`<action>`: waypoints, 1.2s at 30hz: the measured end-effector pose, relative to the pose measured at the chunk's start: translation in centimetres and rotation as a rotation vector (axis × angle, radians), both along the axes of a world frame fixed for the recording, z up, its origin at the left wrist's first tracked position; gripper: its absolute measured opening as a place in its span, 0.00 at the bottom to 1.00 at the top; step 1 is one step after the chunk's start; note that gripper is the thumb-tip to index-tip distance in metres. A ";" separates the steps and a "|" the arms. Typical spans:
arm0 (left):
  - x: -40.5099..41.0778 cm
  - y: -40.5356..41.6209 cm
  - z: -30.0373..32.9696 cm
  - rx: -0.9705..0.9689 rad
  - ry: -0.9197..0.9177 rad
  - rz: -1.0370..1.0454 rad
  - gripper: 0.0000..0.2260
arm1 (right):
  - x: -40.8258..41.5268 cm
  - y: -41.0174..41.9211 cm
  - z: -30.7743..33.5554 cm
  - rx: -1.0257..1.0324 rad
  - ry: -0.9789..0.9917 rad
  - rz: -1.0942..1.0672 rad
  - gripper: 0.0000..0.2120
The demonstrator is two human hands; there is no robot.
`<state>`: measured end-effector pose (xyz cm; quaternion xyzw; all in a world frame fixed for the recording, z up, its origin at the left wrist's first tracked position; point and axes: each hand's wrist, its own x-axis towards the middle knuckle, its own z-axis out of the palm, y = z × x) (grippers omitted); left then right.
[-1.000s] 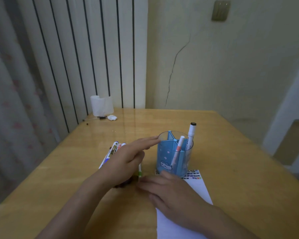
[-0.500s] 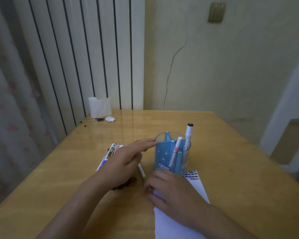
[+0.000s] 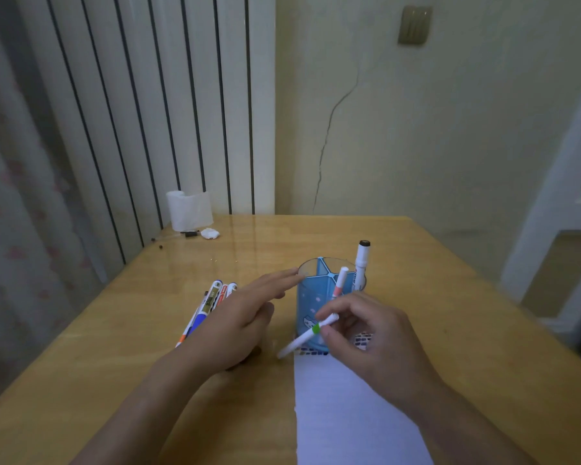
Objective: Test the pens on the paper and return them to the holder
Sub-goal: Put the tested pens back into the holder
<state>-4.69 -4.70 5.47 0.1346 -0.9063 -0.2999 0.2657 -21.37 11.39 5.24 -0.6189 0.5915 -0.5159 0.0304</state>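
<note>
One green-banded pen [image 3: 307, 335] is being pinched in the right hand [image 3: 369, 340], thumb and forefinger curled round its upper end, over the far edge of the paper [image 3: 349, 414] and in front of the blue holder [image 3: 316, 297]. Testing of this pen is judged to be starting; next, its tip is to be lowered onto the sheet. Straight fingers of the left hand [image 3: 239, 317] are being kept at the holder's rim, nothing being gripped. Several pens [image 3: 208, 303] are lying on the counter [image 3: 114, 364] beside it.
</note>
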 end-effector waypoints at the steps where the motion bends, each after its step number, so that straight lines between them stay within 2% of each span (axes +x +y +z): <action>1: 0.0 0.0 0.0 0.000 -0.006 0.005 0.30 | 0.0 0.1 0.2 -0.010 -0.022 0.002 0.09; 5: 0.0 -0.1 0.0 0.004 -0.022 0.022 0.29 | -0.2 0.4 0.9 -0.061 -0.118 0.004 0.04; 14: -0.1 0.2 0.0 -0.025 -0.046 0.020 0.27 | -2.4 1.2 3.5 -0.413 -0.241 -0.185 0.05; 22: -0.1 0.3 0.3 -0.027 -0.009 0.000 0.25 | -3.1 0.3 3.1 -0.313 -0.095 -0.295 0.06; 29: -0.1 0.4 0.4 -0.017 -0.018 0.004 0.24 | -2.5 -0.3 3.4 -0.307 -0.186 -0.256 0.09; 33: -0.1 0.4 0.4 0.004 -0.024 0.001 0.24 | -2.7 -0.6 3.0 -0.268 -0.136 -0.299 0.12; 36: 0.0 0.4 0.5 0.020 -0.019 -0.001 0.24 | -2.8 -0.9 2.4 -0.212 -0.053 -0.337 0.08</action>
